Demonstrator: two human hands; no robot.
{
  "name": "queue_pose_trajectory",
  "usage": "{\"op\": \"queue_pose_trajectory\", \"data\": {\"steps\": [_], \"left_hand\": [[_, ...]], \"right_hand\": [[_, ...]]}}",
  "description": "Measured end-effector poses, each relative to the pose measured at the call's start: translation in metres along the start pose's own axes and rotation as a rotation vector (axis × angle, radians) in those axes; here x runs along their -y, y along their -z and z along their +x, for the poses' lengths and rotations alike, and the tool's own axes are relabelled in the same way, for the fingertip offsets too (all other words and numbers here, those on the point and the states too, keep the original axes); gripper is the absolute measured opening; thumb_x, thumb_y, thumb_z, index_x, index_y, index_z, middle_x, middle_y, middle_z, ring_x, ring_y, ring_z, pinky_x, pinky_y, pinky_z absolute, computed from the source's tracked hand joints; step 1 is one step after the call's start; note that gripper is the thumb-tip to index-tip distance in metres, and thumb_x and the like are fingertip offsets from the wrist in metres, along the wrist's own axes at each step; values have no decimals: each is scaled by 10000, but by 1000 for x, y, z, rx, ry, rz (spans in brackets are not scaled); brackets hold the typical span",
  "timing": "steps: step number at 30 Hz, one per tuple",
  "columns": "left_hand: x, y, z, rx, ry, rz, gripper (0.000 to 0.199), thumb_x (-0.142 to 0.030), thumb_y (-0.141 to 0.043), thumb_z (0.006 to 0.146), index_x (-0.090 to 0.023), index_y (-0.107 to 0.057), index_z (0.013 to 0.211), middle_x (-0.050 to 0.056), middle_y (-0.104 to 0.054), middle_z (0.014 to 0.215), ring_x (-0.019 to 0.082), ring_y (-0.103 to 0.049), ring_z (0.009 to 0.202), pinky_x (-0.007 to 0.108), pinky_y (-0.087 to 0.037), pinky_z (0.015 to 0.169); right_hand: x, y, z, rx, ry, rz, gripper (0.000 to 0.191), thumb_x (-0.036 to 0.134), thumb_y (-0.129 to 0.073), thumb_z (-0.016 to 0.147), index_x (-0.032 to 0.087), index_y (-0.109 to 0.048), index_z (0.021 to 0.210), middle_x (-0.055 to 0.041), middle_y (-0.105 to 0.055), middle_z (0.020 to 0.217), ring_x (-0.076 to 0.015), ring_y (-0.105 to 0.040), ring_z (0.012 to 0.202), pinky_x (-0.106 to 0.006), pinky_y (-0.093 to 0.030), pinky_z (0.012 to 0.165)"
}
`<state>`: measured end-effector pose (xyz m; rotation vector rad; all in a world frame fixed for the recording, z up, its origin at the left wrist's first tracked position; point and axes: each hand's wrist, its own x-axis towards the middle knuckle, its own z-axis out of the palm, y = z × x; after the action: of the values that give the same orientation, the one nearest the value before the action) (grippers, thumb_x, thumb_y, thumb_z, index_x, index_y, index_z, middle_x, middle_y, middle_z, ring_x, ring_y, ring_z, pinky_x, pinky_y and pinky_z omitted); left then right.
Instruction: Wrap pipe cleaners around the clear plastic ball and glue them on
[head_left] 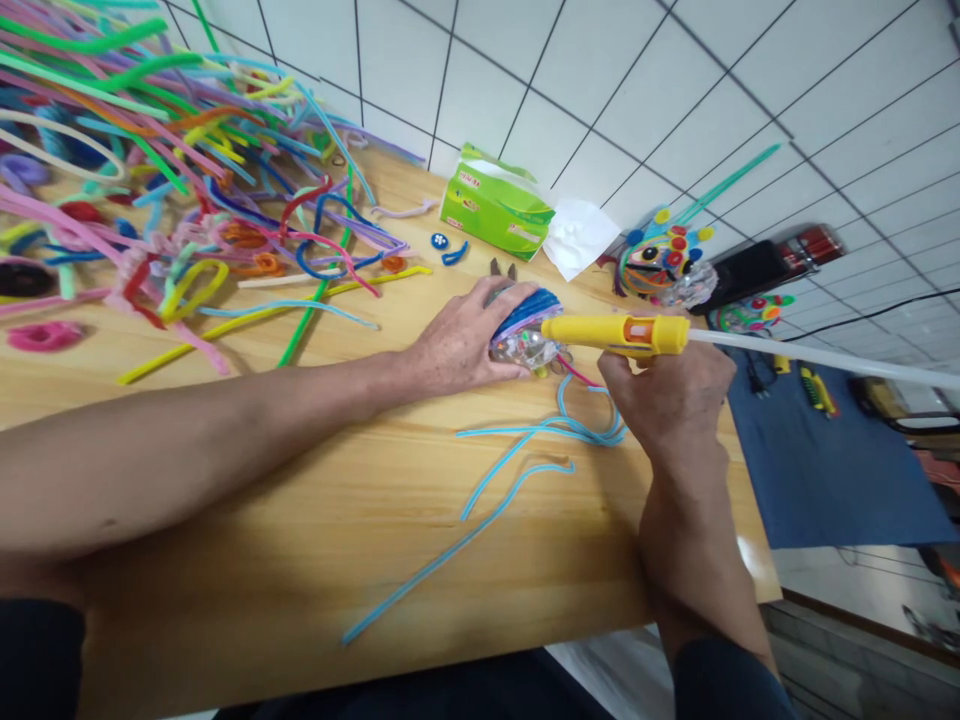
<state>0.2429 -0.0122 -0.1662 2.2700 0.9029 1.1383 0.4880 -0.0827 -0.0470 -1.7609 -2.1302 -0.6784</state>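
Observation:
My left hand (466, 338) is wrapped round a clear, shiny object (527, 348) with blue and purple pipe cleaners on its upper part. In my right hand (667, 385) is a yellow glue gun (592, 330), with a white glue stick (817, 357) running out of its back to the right. The gun's nozzle end is at the right side of the clear object; whether it touches cannot be made out. Light blue pipe cleaners (510, 425) lie on the wooden table just below the hands.
A large heap of coloured pipe cleaners (172, 190) covers the back left of the table (300, 560). Behind my hands are a green tissue pack (495, 205) and a crumpled tissue (579, 238). A decorated figure (660, 258) stands back right, near a blue mat (832, 460).

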Motion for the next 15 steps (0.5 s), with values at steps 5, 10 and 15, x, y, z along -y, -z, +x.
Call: {"op": "queue_pose_trajectory", "data": {"steps": [5,10,15], "left_hand": [[1,-1,0,-4,-6,9,1158,-610,-995,759,-279,-438,1719,203,-515,1662,426,-593,1517,616,-534,1276],[1,-1,0,-12,-14,7,1153,-602,-991,771,-257,-438,1722,210,-514,1656,422,-593,1513,600,-534,1280],[2,-1,0,-6,-28,16,1153,-604,-981,787,-225,-429,1725,224,-513,1651,425,-593,1514,597,-528,1284]], "right_hand": [[-3,0,-1,-3,-38,-32,240,333,-644,868,193,-785,1003,-114,-727,774,-341,-740,784,-403,-517,683],[0,0,-1,22,-18,-7,224,309,-649,891,201,-791,1025,-100,-721,782,-322,-730,795,-390,-510,699],[0,-4,-2,32,7,-22,230,302,-650,898,171,-794,1021,-98,-703,758,-312,-710,760,-377,-468,676]]}}
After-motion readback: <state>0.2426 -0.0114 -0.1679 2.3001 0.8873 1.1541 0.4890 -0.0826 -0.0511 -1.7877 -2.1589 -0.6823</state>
